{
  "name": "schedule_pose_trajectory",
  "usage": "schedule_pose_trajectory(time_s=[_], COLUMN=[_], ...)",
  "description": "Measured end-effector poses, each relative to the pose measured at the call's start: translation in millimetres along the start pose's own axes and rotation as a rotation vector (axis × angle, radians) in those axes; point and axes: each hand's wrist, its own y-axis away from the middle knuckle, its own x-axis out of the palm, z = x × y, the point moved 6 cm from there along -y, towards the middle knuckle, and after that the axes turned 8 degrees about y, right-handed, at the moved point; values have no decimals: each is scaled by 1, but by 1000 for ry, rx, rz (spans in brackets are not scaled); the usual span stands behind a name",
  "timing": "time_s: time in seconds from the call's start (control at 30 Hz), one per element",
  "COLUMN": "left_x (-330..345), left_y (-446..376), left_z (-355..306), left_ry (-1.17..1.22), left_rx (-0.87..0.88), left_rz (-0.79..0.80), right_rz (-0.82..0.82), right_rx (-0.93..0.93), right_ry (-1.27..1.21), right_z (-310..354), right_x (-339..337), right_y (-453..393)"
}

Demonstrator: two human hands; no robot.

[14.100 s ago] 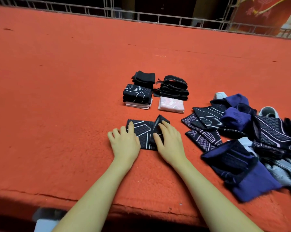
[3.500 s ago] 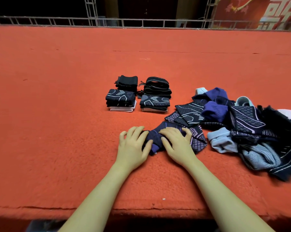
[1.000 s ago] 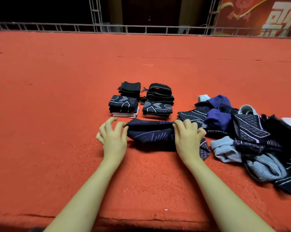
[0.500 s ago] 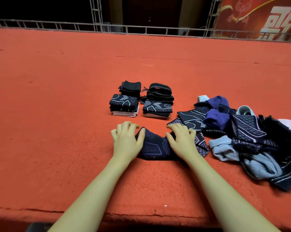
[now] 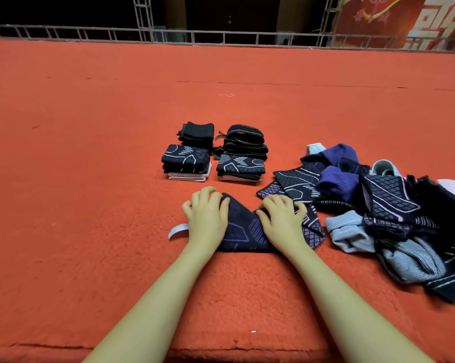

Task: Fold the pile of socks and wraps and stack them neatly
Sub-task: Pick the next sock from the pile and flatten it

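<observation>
A dark navy wrap (image 5: 243, 229) with purple lines lies folded on the red carpet in front of me. My left hand (image 5: 208, 218) sits on its left part with fingers curled over the fabric. My right hand (image 5: 281, 218) grips its right part, fingers bent. A pale tag (image 5: 178, 229) sticks out from under the left hand. Behind stand folded stacks: two patterned ones (image 5: 187, 161) (image 5: 240, 166) over pale pieces, a black stack (image 5: 196, 133) and black straps (image 5: 243, 140). The unfolded pile (image 5: 378, 205) of navy, purple and grey socks and wraps lies to the right.
The red carpet (image 5: 90, 179) runs wide to the left and far back to a metal railing (image 5: 221, 38). Its front edge (image 5: 64, 347) is close below my forearms. A patterned wrap (image 5: 297, 184) from the pile lies just beyond my right hand.
A second ago the wrap was stretched long between my hands; they have come together and it is folded shorter. Both hands' fingers are more curled now, and a pale tag shows at the left.
</observation>
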Motion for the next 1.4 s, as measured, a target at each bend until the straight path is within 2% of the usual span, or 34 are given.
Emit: schedule_pose_trajectory(time_s=[0.13,0.27,0.33,0.47,0.6,0.67,0.77,0.8,0.87,0.93,1.07,1.2,1.3,1.4], left_x=[-28,-49,-53,-48,-42,-32,-6,5,22,26,27,15,10,8], left_y=[-13,-18,-11,10,17,14,12,14,20,25,30,34,30,28], left_z=[-6,2,17,41,30,16,-4,-3,11,22,23,27,27,24], left_ry=[123,137,97,-33,-80,-68,-159,-206,-254,-287,-333,-322,-281,-295], left_rx=[62,80,38,-67,-12,101,233,215,52,-122,-236,-326,-269,-280], left_rz=[-158,-247,-256,-160,-98,7,290,392,567,636,588,360,245,229], right_rz=[-279,-398,-350,-166,-6,20,99,128,123,67,-56,-124,-152,-165], right_rx=[160,273,304,262,226,205,189,184,182,232,379,426,423,401], right_ry=[-62,-57,-33,29,46,82,164,201,252,247,200,177,195,144], right_z=[-6,-14,-18,-12,-9,-13,-25,-28,-30,-31,-36,-38,-40,-41], right_x=[-31,-55,-53,-37,-20,-15,-4,0,5,6,-1,-6,-6,-6], right_y=[-14,-33,-36,-31,-17,-10,1,5,13,19,27,31,32,31])
